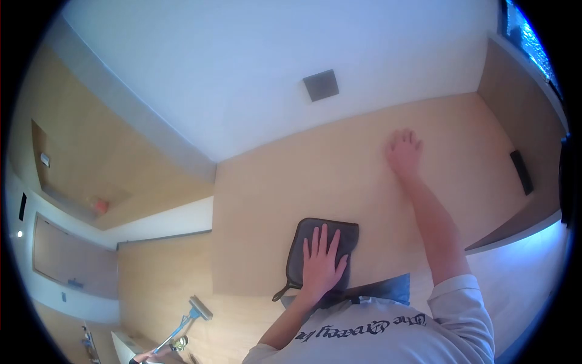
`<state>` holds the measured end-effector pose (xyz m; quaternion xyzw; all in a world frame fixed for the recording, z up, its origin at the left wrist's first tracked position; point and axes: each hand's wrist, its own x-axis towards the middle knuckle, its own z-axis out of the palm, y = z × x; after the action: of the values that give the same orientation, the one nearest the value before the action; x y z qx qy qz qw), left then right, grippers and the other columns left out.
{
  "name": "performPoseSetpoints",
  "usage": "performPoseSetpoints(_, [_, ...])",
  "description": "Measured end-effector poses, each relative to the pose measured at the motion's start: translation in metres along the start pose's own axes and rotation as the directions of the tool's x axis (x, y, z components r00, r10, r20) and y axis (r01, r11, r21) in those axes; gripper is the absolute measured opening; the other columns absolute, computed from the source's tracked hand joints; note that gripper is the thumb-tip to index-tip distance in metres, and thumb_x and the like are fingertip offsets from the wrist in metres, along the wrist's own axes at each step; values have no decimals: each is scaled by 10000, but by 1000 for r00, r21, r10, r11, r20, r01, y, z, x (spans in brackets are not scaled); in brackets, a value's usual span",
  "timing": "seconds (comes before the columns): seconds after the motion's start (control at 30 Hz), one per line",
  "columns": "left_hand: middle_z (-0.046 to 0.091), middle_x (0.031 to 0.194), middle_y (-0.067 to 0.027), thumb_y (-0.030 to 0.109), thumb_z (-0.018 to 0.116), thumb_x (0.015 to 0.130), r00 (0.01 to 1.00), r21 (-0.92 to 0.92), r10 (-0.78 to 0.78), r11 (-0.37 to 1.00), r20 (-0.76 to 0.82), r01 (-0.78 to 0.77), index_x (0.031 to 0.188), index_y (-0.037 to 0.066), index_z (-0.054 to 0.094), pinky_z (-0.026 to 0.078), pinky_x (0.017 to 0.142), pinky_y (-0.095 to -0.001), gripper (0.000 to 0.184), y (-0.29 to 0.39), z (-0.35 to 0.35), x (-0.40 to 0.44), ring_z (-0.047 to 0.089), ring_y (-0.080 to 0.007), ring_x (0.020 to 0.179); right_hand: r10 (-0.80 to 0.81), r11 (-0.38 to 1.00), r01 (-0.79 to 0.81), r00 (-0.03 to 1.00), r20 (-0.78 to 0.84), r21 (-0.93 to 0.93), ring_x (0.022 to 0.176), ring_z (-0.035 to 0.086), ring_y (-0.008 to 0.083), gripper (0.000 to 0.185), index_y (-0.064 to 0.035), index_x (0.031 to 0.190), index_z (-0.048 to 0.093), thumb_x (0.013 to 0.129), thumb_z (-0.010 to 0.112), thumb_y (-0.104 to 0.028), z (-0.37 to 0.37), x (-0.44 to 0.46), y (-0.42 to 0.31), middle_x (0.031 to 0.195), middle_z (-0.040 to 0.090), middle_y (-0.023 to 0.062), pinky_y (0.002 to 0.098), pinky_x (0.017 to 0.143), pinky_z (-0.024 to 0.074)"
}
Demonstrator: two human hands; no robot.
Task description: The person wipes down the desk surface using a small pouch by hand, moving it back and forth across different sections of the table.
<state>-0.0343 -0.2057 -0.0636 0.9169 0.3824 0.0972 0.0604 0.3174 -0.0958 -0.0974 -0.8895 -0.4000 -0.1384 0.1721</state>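
My left hand (322, 264) lies flat with its fingers spread on a dark grey, flat, folded piece (299, 249) that looks like a cloth or pouch. It has black edging and a small loop at its lower left corner. My right hand (405, 153) is stretched out over the light wooden surface (260, 194), up and to the right of the grey piece. Its fingers are slightly apart and nothing shows in them. The palms of both hands are hidden.
A dark square plate (321, 85) is on the white wall. A black bar-shaped piece (521, 172) sits on the wooden side panel (515, 103) at right. A lit screen (528, 39) shows top right. At lower left, another person's hand (143, 357) holds a blue-handled mop (198, 307).
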Motion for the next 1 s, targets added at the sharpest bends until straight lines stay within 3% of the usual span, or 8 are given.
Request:
performPoseSetpoints(0.27, [200, 1539, -177, 399, 588, 861, 985, -10, 159, 987, -66, -160, 1465, 143, 314, 146, 1127, -557, 711, -24, 15, 28, 185, -358, 1421, 52, 999, -52, 996, -66, 4, 1370, 314, 307, 508, -103, 1313, 495, 873, 515, -356, -29, -23, 16, 1424, 414, 170, 573, 1085, 234])
performPoseSetpoints(0.43, [198, 1536, -188, 433, 552, 881, 979, 45, 145, 989, -146, -140, 1469, 136, 301, 148, 1119, -574, 705, -41, 17, 89, 179, -377, 1417, 75, 997, -75, 997, -14, -9, 1380, 299, 303, 510, -110, 1332, 482, 892, 489, -369, -52, -32, 16, 1437, 404, 167, 564, 1099, 215])
performPoseSetpoints(0.7, [177, 1541, -203, 523, 402, 925, 985, 62, -93, 993, -145, 103, 1477, 96, 273, 106, 1118, -606, 710, -43, 11, 208, 148, -389, 1423, 75, 997, -76, 997, -29, -32, 1381, 300, 305, 520, -107, 1352, 465, 904, 470, -370, -73, -40, 28, 1457, 384, 166, 549, 1109, 210])
performPoseSetpoints(1.0, [188, 1549, -171, 559, 377, 923, 962, 70, -240, 966, -128, 250, 1486, 139, 265, 107, 1133, -570, 712, -46, 12, 269, 154, -359, 1431, 72, 995, -69, 996, 46, -70, 1395, 280, 294, 544, -115, 1383, 438, 907, 460, -376, -76, -29, 31, 1473, 362, 162, 555, 1109, 200])
